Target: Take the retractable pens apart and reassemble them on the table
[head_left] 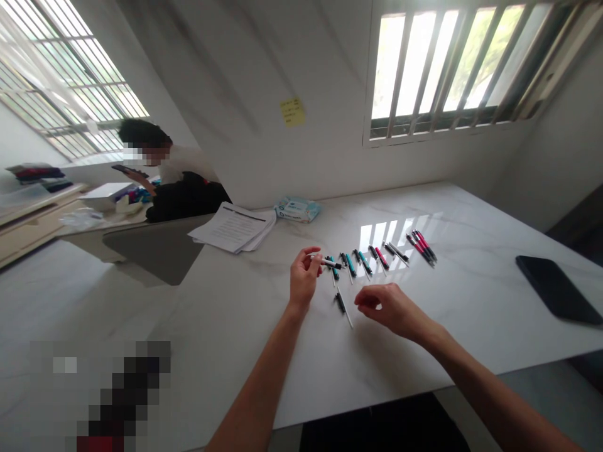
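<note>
My left hand (305, 276) pinches a white and black pen barrel (331, 263), its black end pointing right. Just above the table, my right hand (389, 304) has its fingers curled in against the thumb; whatever may be in them is too small or hidden to make out. Between the hands lie a black pen part with a clip (340, 303) and a thin white refill (347, 314). Beyond them runs a row of pens taken apart, with teal barrels (350, 264), a red barrel (382, 258) and a grey barrel (399, 252), each beside loose parts.
Several whole red and black pens (423, 246) lie together right of the row. A dark phone-like slab (558, 287) rests at the table's right. Papers (233, 227) and a wipes pack (298, 209) are near the wall. Another person (176, 169) sits at the left holding a phone.
</note>
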`<state>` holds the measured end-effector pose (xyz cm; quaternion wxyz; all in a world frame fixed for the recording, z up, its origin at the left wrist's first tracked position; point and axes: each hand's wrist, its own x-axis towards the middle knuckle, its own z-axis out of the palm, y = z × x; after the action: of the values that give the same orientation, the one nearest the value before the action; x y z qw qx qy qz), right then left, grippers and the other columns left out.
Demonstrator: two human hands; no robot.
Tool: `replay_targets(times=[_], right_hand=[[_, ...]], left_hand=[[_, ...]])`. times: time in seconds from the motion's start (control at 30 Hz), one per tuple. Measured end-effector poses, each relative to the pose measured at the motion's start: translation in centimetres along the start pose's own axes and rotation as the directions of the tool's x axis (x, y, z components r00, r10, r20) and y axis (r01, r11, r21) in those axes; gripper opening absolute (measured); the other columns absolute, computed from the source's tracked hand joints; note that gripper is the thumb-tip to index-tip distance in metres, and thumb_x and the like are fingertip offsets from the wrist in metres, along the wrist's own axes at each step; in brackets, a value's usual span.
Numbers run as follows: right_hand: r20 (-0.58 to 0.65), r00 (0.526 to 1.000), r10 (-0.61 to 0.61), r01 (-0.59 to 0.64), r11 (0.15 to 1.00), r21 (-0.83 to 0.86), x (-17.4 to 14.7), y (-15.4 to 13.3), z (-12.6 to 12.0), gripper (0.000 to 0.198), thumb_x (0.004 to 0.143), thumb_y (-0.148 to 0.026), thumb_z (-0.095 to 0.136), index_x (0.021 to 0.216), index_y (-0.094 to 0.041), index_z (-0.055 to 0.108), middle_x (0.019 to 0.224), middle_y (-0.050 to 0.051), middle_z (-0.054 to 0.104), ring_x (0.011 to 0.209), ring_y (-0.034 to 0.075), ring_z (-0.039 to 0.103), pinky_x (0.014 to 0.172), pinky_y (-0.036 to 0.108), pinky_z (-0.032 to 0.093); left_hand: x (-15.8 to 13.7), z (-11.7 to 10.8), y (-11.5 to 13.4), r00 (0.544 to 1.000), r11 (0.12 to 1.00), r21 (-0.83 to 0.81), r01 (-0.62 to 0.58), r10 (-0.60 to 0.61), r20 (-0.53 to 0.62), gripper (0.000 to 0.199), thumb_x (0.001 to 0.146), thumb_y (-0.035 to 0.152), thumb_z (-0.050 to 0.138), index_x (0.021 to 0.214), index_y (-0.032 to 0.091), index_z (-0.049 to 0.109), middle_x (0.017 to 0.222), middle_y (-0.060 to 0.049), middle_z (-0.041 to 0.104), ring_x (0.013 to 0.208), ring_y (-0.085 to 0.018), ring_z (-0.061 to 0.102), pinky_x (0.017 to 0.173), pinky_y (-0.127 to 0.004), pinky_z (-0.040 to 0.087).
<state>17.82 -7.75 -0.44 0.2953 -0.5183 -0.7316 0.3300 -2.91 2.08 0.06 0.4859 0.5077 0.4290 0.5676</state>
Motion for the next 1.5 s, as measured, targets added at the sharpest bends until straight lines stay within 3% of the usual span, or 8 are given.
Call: replay_targets(times=[0.1,0.23,0.67,0.83,1.0,1.2,1.37,1.5], right_hand=[[0.036,0.996,-0.084,0.085,0.995,-0.047,1.1,-1.5,2.2,0.013,0.088,-0.015,0.068,0.091,-0.022,0.078,0.082,0.004,0.075,0.074,0.018,0.068,0.071,0.030,0.052],[0.069,0.969,-0.237,0.246,0.947,-0.208,3.2,-1.7,3.7,0.011,0.089,-0.016,0.072,0.095,-0.022,0.080,0.093,0.008,0.075,0.092,0.024,0.066,0.085,0.035,0.051],[0.041,0.970,-0.240,0.239,0.902,-0.359,4.7,-0.5,3.9,0.012,0.089,-0.015,0.075,0.098,-0.022,0.080,0.094,0.006,0.073,0.092,0.022,0.064,0.085,0.033,0.049],[-0.003,0.973,-0.229,0.217,0.927,-0.306,4.3,-0.7,3.4,0.019,0.088,-0.016,0.077,0.105,-0.023,0.077,0.091,0.005,0.071,0.090,0.021,0.064,0.084,0.033,0.050],[-0.164,0.974,-0.159,0.148,0.986,-0.080,3.5,-1.0,2.1,0.029,0.086,-0.023,0.079,0.113,-0.024,0.068,0.092,0.002,0.068,0.080,0.017,0.064,0.076,0.031,0.051],[-0.331,0.944,0.014,0.065,0.971,0.228,2.1,-0.9,0.8,0.027,0.091,-0.041,0.071,0.108,-0.023,0.060,0.099,0.003,0.070,0.077,0.016,0.069,0.071,0.029,0.056],[-0.225,0.974,-0.030,0.072,0.982,0.177,0.6,-0.7,1.0,0.012,0.091,-0.035,0.070,0.093,-0.023,0.067,0.085,0.000,0.071,0.073,0.016,0.067,0.069,0.029,0.053],[-0.239,0.971,-0.016,0.055,0.987,0.154,-0.1,-0.7,1.5,0.007,0.090,-0.029,0.068,0.087,-0.023,0.065,0.076,-0.002,0.068,0.070,0.015,0.063,0.068,0.028,0.051]], left_hand=[[0.2,-0.2,-0.2,1.000,1.000,-0.002,-0.004,0.004,-0.015,0.035,0.080,0.042,0.076,0.101,0.016,0.068,0.069,0.003,0.061,0.056,-0.009,0.050,0.054,-0.021,0.039],[0.2,-0.4,-0.3,1.000,1.000,0.002,0.001,-0.001,-0.011,0.033,0.083,0.040,0.073,0.103,0.015,0.067,0.067,0.004,0.059,0.055,-0.008,0.048,0.053,-0.020,0.038],[0.2,-0.2,-0.4,1.000,1.000,-0.015,0.007,-0.007,-0.009,0.035,0.082,0.042,0.075,0.103,0.015,0.068,0.067,0.004,0.059,0.054,-0.008,0.048,0.052,-0.020,0.037],[0.4,-0.4,-0.6,1.000,1.000,-0.007,0.007,-0.007,0.003,0.033,0.083,0.040,0.074,0.104,0.015,0.067,0.068,0.004,0.059,0.055,-0.008,0.048,0.053,-0.020,0.038],[0.4,-0.5,-0.6,1.000,1.000,0.014,0.006,-0.007,0.020,0.032,0.084,0.039,0.072,0.104,0.015,0.066,0.068,0.004,0.058,0.055,-0.008,0.047,0.054,-0.020,0.038],[0.0,-0.3,0.1,0.958,0.990,0.142,0.026,-0.065,0.279,0.034,0.083,0.036,0.073,0.109,0.015,0.068,0.070,0.002,0.060,0.061,-0.010,0.053,0.060,-0.022,0.044],[-0.9,0.5,0.2,0.886,0.983,0.185,0.005,-0.090,0.455,0.031,0.085,0.037,0.074,0.107,0.016,0.069,0.068,0.003,0.058,0.061,-0.010,0.055,0.060,-0.022,0.044],[-1.7,1.1,0.1,0.847,0.966,0.255,-0.040,-0.102,0.521,0.034,0.088,0.042,0.072,0.112,0.018,0.070,0.073,0.001,0.062,0.063,-0.012,0.060,0.062,-0.023,0.047]])
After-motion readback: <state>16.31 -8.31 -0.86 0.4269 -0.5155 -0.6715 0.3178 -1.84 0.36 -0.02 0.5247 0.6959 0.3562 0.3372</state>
